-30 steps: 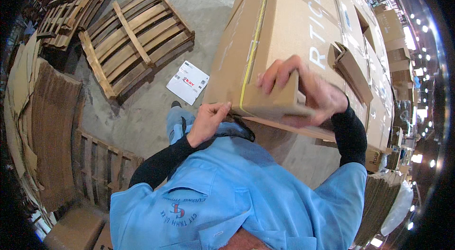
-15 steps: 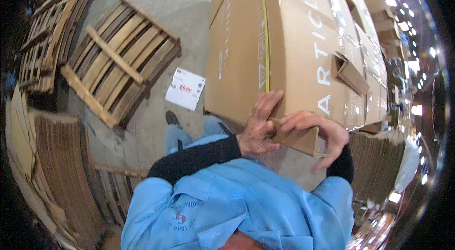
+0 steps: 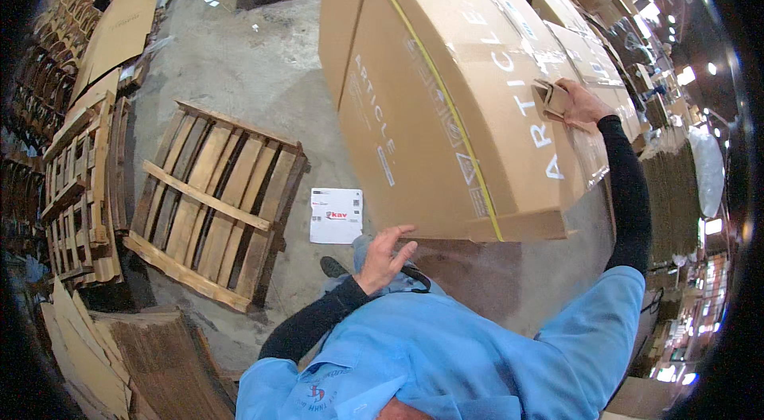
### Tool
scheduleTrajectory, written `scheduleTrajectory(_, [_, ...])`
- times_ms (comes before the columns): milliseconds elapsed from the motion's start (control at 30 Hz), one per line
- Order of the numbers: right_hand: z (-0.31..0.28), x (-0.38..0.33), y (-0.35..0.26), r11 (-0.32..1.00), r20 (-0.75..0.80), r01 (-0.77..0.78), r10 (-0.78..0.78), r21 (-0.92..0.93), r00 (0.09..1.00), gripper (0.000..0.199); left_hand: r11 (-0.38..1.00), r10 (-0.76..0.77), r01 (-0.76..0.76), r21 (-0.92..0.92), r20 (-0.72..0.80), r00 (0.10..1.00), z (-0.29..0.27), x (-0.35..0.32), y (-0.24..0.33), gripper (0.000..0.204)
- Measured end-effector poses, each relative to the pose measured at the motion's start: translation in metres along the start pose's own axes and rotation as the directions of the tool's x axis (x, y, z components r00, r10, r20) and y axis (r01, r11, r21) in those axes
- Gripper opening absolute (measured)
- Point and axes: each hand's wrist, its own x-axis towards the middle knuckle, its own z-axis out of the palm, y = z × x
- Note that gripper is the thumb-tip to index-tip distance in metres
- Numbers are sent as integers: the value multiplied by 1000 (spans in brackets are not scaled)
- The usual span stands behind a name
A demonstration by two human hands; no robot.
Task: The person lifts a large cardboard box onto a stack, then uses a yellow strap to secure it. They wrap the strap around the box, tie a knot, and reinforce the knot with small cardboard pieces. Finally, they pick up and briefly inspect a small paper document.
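A large brown carton (image 3: 430,102) with white lettering stands in front of me, a yellow strap (image 3: 434,70) running over its side. My right hand (image 3: 586,105) reaches across the carton's top at the right. Its fingers are closed on a short folded cardboard piece (image 3: 552,99) lying on the top. My left hand (image 3: 385,261) is open and holds nothing, fingers apart, close to the carton's near lower edge. Cardboard sticks out a little at the near right corner, under the strap's end.
A wooden pallet (image 3: 213,205) lies on the concrete floor at the left, with a white printed box (image 3: 336,215) beside it. More pallets (image 3: 79,181) lean at the far left. Stacks of flat cardboard (image 3: 163,356) stand at lower left and right (image 3: 676,197).
My right hand has left the near edge and moved up and right to the folded piece on top. The left hand has come off the strap, down and left. My view has shifted.
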Motion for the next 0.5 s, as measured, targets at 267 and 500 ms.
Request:
scheduleTrajectory(267, [-13, 70, -70, 986, -170, 31, -3, 163, 986, 74, 968, -194, 197, -154, 35, 980, -15, 9, -23, 25])
scheduleTrajectory(500, [-54, 169, -117, 988, -279, 109, -75, 106, 957, 71, 938, -287, 290, -189, 39, 957, -52, 82, -50, 27])
